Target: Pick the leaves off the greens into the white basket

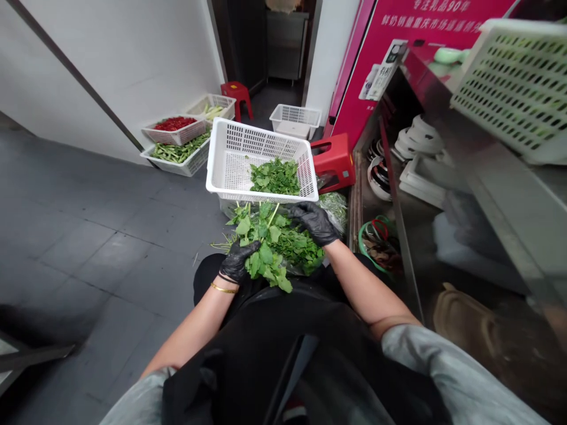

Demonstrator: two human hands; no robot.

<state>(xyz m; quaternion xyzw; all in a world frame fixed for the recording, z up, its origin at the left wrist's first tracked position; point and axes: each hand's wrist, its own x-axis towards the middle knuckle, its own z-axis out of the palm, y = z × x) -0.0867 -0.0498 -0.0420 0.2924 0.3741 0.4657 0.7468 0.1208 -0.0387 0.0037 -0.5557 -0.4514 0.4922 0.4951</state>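
Both my hands wear black gloves and work over my lap. My left hand [237,261] is closed on a bunch of leafy green stems [270,245]. My right hand [315,222] has its fingers curled into the top of the same bunch, just below the front rim of a white plastic basket [230,168]. That basket holds a small pile of picked green leaves [275,177] at its right side. A clear plastic bag with more greens [334,208] lies under and to the right of the bunch.
White baskets of red chillies [175,124] and green vegetables [179,153] stand on the grey tiled floor by the wall. A red stool [333,160] lies behind the basket. A steel shelf unit [420,195] with bowls stands at the right, another white basket [518,88] on top.
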